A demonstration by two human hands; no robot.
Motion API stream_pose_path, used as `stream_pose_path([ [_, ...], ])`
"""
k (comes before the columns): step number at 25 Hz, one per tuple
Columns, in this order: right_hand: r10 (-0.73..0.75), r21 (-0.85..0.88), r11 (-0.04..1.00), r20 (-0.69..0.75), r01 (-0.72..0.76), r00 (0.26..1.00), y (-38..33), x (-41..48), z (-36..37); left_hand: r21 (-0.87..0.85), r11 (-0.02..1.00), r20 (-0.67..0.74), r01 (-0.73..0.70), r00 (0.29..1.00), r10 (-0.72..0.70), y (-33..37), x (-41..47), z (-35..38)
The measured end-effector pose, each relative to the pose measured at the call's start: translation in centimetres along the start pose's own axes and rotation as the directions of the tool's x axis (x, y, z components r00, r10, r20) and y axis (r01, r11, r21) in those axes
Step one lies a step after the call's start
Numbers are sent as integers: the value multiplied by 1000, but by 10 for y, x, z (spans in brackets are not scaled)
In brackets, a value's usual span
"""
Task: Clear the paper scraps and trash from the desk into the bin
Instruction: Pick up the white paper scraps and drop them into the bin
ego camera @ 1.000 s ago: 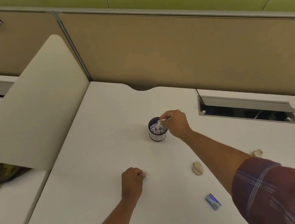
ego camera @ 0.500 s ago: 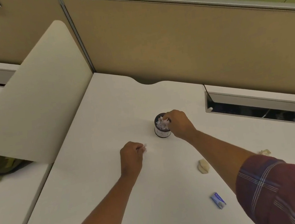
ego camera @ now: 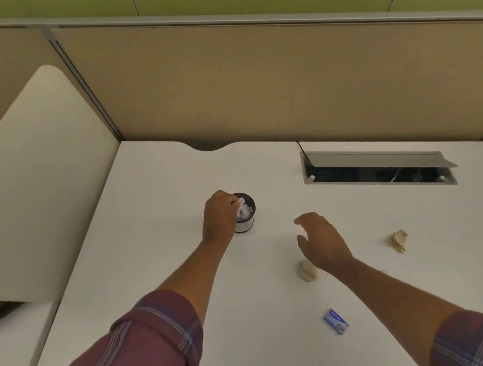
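A small dark round bin (ego camera: 248, 225) stands mid-desk, stuffed with white crumpled paper (ego camera: 244, 210). My left hand (ego camera: 219, 215) is at the bin's left rim, fingers pinched on a small white paper scrap over the opening. My right hand (ego camera: 320, 238) hovers open to the right of the bin, holding nothing. Just below that hand lies a beige crumpled paper ball (ego camera: 307, 270), partly hidden by my wrist. A second beige crumpled paper (ego camera: 399, 240) lies farther right. A small blue wrapper (ego camera: 336, 321) rests nearer to me.
The white desk (ego camera: 159, 210) is bounded by a tan partition (ego camera: 253, 85) at the back and a cream divider (ego camera: 32, 182) on the left. An open cable hatch (ego camera: 377, 169) sits at the back right.
My left hand moved up from the desk to the bin with a scrap. My right hand left the bin, drew back to the right and opened.
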State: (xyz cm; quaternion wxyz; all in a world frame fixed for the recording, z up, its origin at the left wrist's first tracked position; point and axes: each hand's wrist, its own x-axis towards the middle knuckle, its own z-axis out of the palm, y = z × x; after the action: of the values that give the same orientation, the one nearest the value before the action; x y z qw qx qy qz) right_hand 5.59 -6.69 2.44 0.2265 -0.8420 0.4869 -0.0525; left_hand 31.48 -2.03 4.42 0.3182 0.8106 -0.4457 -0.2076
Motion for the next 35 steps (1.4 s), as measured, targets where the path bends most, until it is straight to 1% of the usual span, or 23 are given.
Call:
stream_pose_path([
  [2,13,-32,999,7,-13,1000,22,-19,-3,75,997,50,-23,999,19,7,6,7],
  [4,28,-78,997,13,-27,1000,41,-35,-7,213,976,86,-52,996,35,12,9,12],
  [6,62,-101,993,11,-60,998,59,-50,-11,369,927,90,-68,995,37,15,7,15],
  [7,74,-102,992,5,-73,997,68,-56,-12,388,919,75,-70,996,45,17,4,16],
  [9,95,-103,990,-2,-95,995,84,-66,-15,362,927,21,-96,995,94,18,-4,16],
  [11,117,-106,987,-4,-117,993,99,-75,-18,350,924,-37,-151,984,175,19,-14,17],
  [13,135,-97,986,-1,-135,991,111,-82,-22,371,907,-30,-197,974,224,22,-28,22],
  [17,155,-137,980,50,-146,987,138,-99,-33,419,867,88,-271,962,258,29,-69,54],
  [20,198,-111,975,48,-192,979,163,-113,-39,421,851,157,-314,949,272,41,-103,86],
  [25,177,-104,980,102,-167,979,203,-136,-51,386,857,312,-342,922,228,71,-145,137],
  [27,193,-95,979,119,-183,974,219,-143,-56,377,849,373,-370,900,226,84,-159,158],
  [32,236,-61,972,174,-229,956,255,-164,-61,329,843,548,-425,813,195,118,-176,206],
  [35,272,-26,962,193,-273,943,274,-180,-59,304,843,612,-443,769,184,136,-176,230],
])
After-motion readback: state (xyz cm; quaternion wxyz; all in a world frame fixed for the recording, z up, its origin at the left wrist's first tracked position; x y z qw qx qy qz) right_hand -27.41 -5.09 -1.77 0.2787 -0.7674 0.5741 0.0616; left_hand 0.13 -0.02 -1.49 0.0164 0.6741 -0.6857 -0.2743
